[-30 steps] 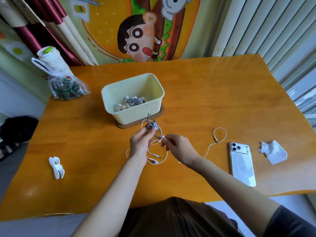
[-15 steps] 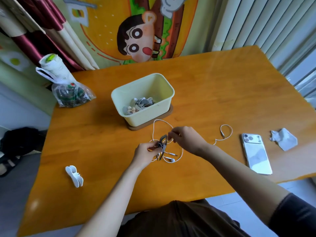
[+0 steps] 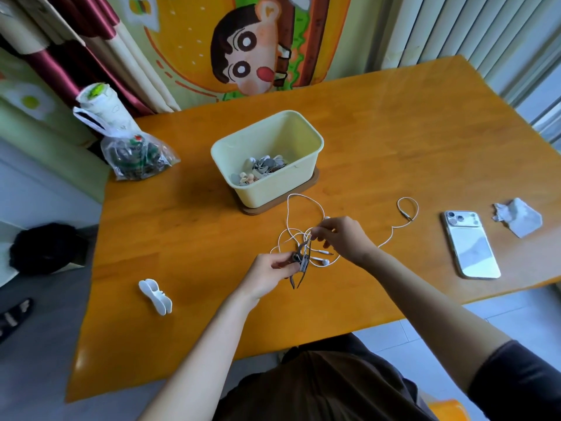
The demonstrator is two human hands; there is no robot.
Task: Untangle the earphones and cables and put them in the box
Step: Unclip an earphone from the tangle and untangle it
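A tangle of white earphones [image 3: 300, 208] lies on the wooden table [image 3: 394, 153] in front of the pale yellow box [image 3: 270, 189]. Its cord loops toward the box and trails right to a plug loop [image 3: 408, 209]. My left hand [image 3: 270, 273] grips a bundle of grey cable [image 3: 302, 262] wound into the white cord. My right hand [image 3: 343, 238] pinches the white cord just above that bundle. An earbud [image 3: 324, 262] rests on the table between my hands. The box holds several coiled cables and earphones.
The box stands on a brown base [image 3: 314, 180]. A white phone [image 3: 469, 244] and a crumpled tissue [image 3: 519, 217] lie at the right. A white clip-like object [image 3: 156, 296] sits at the left, a plastic bag [image 3: 136, 156] at the back left corner.
My left hand with the grey bundle has moved down toward me, away from the box. My right hand has gone above it, drawing the white cord out into wider loops.
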